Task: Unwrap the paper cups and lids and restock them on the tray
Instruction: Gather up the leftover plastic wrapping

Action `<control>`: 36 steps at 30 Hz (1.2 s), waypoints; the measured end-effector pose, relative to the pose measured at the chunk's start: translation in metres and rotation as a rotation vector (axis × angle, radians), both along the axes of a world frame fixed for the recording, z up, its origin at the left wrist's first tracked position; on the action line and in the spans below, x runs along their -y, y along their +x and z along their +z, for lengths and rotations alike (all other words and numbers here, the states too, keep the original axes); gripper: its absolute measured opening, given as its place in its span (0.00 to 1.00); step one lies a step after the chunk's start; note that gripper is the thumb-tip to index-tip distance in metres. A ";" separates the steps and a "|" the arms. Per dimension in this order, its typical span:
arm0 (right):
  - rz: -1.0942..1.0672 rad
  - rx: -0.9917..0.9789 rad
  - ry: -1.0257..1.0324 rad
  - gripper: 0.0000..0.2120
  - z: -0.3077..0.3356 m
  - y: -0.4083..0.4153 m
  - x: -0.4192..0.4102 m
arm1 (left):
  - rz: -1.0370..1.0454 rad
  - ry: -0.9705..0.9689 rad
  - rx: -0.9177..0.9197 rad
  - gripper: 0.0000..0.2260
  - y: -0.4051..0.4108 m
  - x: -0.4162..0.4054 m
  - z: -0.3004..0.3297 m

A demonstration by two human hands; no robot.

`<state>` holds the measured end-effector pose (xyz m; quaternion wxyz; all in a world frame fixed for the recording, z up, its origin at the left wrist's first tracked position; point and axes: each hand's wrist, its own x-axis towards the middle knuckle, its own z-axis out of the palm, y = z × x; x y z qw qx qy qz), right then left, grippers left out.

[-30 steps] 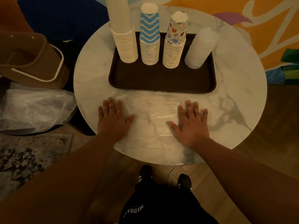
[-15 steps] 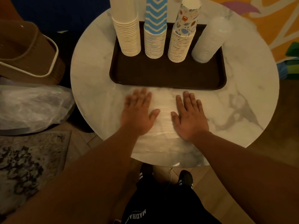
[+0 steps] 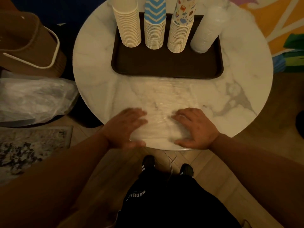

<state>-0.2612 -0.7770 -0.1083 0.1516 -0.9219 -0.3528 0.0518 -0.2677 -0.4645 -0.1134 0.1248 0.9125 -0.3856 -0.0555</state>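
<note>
A dark brown tray (image 3: 166,68) sits on the far half of a round marble table (image 3: 92,63). On it stand three cup stacks: plain cream (image 3: 128,27), blue zigzag (image 3: 154,27) and cartoon print (image 3: 181,30). A stack of clear lids (image 3: 207,32) leans at the tray's right end. A flat sheet of clear plastic wrap (image 3: 162,99) lies on the table between the tray and the near edge. My left hand (image 3: 126,127) and my right hand (image 3: 197,127) rest palm down on the wrap's near end, fingers spread; the left one is blurred.
A brown basket with a pale handle (image 3: 31,45) stands on the floor at the left. Crumpled clear plastic (image 3: 34,99) lies below it, beside a patterned rug (image 3: 31,145). My shoes (image 3: 167,167) show under the table's near edge. Green and blue items (image 3: 292,53) sit at right.
Both hands slid back along the plastic wrap from just below the tray to the near table edge. The camera moved closer, so the cup stacks sit higher in view.
</note>
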 end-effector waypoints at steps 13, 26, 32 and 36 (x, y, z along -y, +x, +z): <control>-0.278 0.019 0.358 0.17 0.015 -0.006 0.059 | 0.169 -0.058 0.021 0.16 -0.019 0.013 0.012; -1.100 -0.464 0.571 0.16 0.015 0.064 0.025 | 1.127 -0.713 -0.515 0.12 0.064 0.031 0.041; -1.180 -0.361 0.249 0.16 0.007 0.070 0.018 | 1.223 -0.445 -0.512 0.12 0.083 0.037 0.023; -1.185 -0.319 0.240 0.16 0.007 0.068 0.017 | 1.311 -0.343 -0.404 0.16 0.084 0.036 0.017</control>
